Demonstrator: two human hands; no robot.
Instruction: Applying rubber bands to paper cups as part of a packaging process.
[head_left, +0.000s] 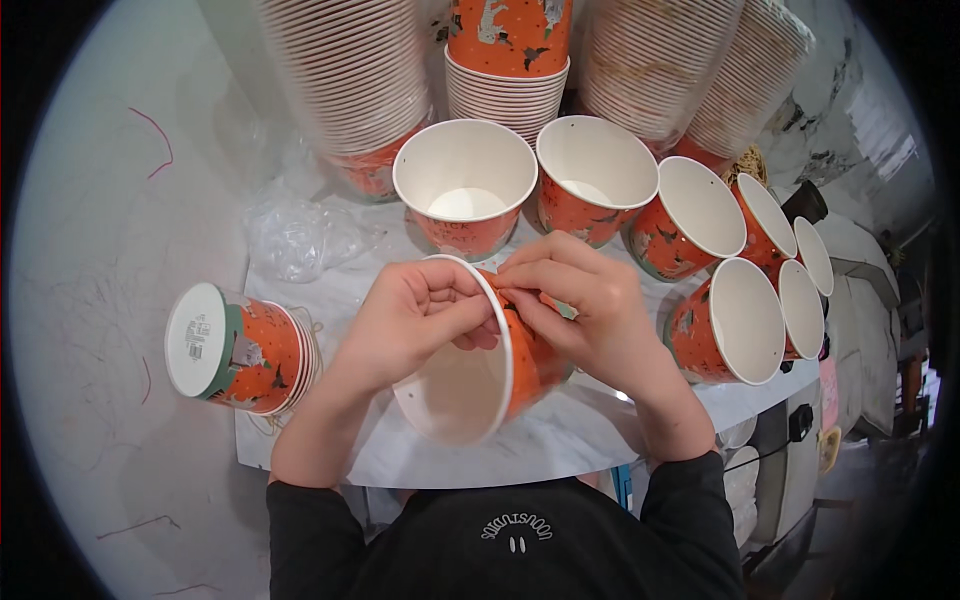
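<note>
An orange paper bucket (457,395) with a white inside is tipped on its side in front of me, its mouth turned toward the lower left. My left hand (420,312) is closed over its rim, with fingertips inside the bucket. On the outer wall just below the rim, my right hand (590,300) pinches with thumb and fingers. Whatever sits in that pinch is too small or hidden to make out. Behind my hands, an upright bucket (466,185) stands open beside another bucket (597,180); both have small dark holes near their rims.
Several more open buckets (745,320) curve along the table's right side. Tall nested stacks (345,80) line the back. Crumpled clear plastic (300,235) lies at the back left. An upturned bucket stack (245,350) with thin string (312,335) is at the marble-patterned table's (400,465) left edge.
</note>
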